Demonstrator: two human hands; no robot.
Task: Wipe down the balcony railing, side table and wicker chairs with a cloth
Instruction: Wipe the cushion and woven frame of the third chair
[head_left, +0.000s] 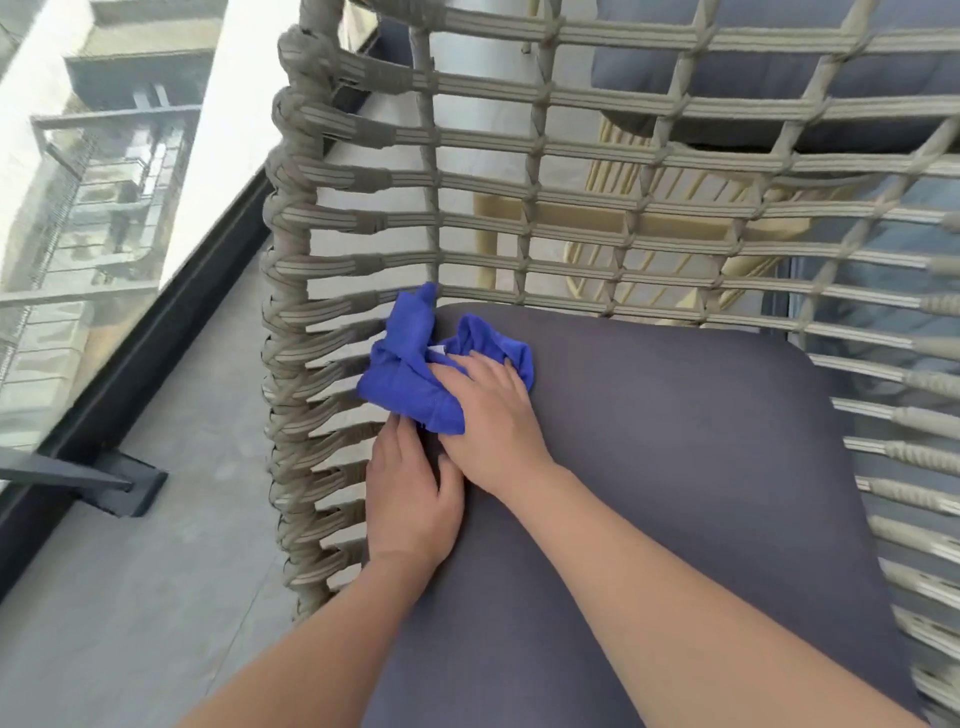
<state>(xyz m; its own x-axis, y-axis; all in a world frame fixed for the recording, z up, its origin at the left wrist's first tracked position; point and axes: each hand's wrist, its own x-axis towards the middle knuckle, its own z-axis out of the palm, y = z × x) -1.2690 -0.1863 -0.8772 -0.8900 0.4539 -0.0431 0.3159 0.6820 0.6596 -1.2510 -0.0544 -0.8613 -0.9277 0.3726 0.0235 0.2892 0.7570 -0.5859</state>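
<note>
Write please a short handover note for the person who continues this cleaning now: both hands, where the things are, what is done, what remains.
Right hand presses the blue cloth at the seat cushion edge, by the wicker chair side.
Left hand rests flat on the cushion's left edge, holding nothing.
Done: cannot tell from this view.
Left: this chair's weave; glass railing to the left; second chair behind. The side table is not clearly seen.

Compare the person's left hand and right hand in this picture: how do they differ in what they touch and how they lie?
1. The right hand lies on the blue cloth; the left hand touches no cloth.
2. The right hand rests further in on the grey seat cushion; the left hand sits at the cushion's edge beside the wicker chair side.
3. The right hand reaches further forward than the left.
Both lie palm down with fingers fairly straight.
</note>
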